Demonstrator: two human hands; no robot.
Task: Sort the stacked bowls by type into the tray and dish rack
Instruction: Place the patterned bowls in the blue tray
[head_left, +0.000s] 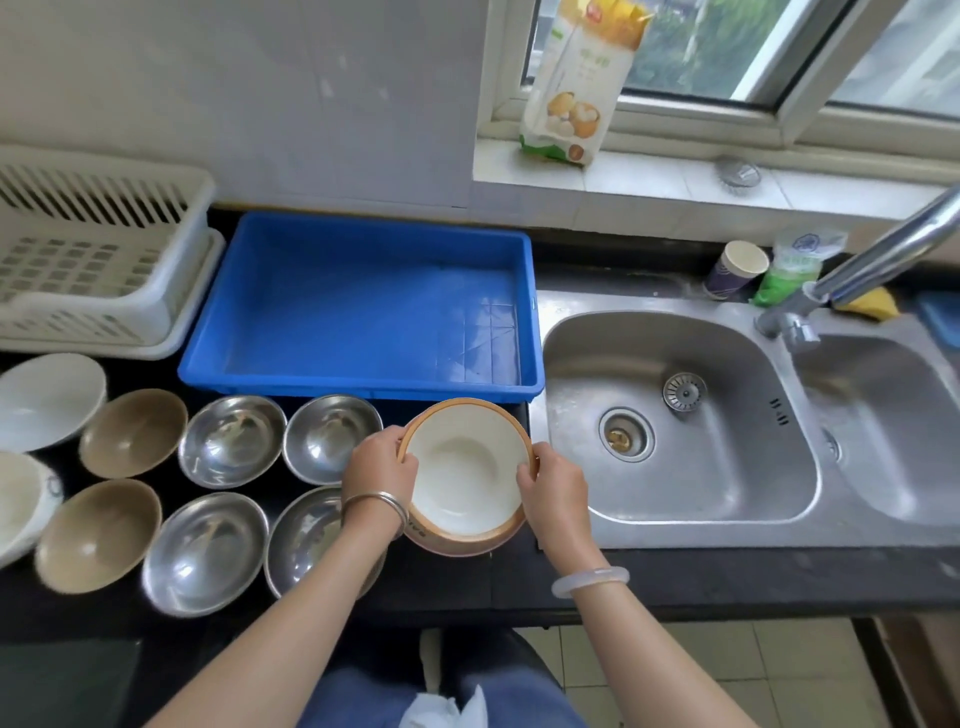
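Observation:
An orange-rimmed cream bowl (460, 467) sits on top of a like bowl at the counter's front, just below the blue tray (363, 291). My left hand (379, 462) grips its left rim and my right hand (550, 480) grips its right rim. The tray holds nothing. A white slatted dish rack (104, 249) stands left of the tray. Steel bowls (231, 441) (332, 436) (205, 553), brown bowls (132, 431) (98, 535) and white bowls (47, 397) lie in two rows on the dark counter to the left; one steel bowl (306, 535) is partly hidden by my left forearm.
A double steel sink (675, 364) lies right of the bowls, with a tap (857, 270) above it. A paper cup (735, 270), a green packet and a yellow sponge stand behind the sink. A food bag (576, 88) leans on the windowsill.

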